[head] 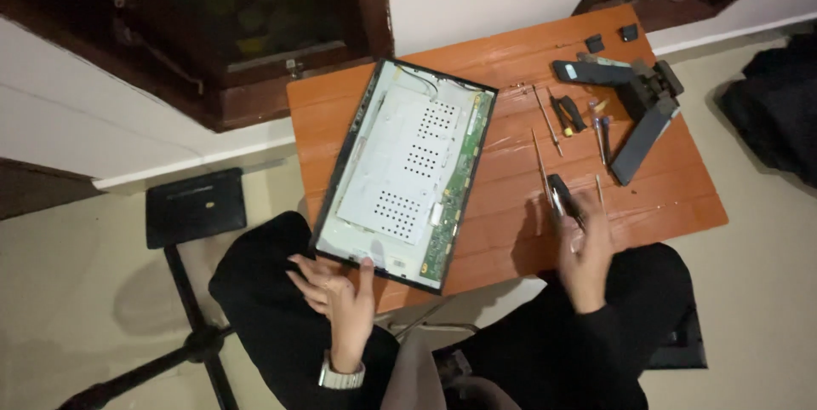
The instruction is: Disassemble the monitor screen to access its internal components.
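Note:
A flat display panel (pixel 404 172) lies face down on the orange wooden table (pixel 511 231), its metal back plate and green circuit strip showing. My left hand (pixel 336 291) supports the panel's near edge from below, thumb up against the frame. At the table's front edge my right hand (pixel 585 252) is closed around a black-handled screwdriver (pixel 562 197), whose thin shaft points away from me.
More screwdrivers (pixel 568 114) and small bits lie at the table's middle right. A dark monitor stand (pixel 634 108) rests at the far right corner. A black stool base (pixel 194 206) stands on the floor to the left. Dark cloth lies at the right edge.

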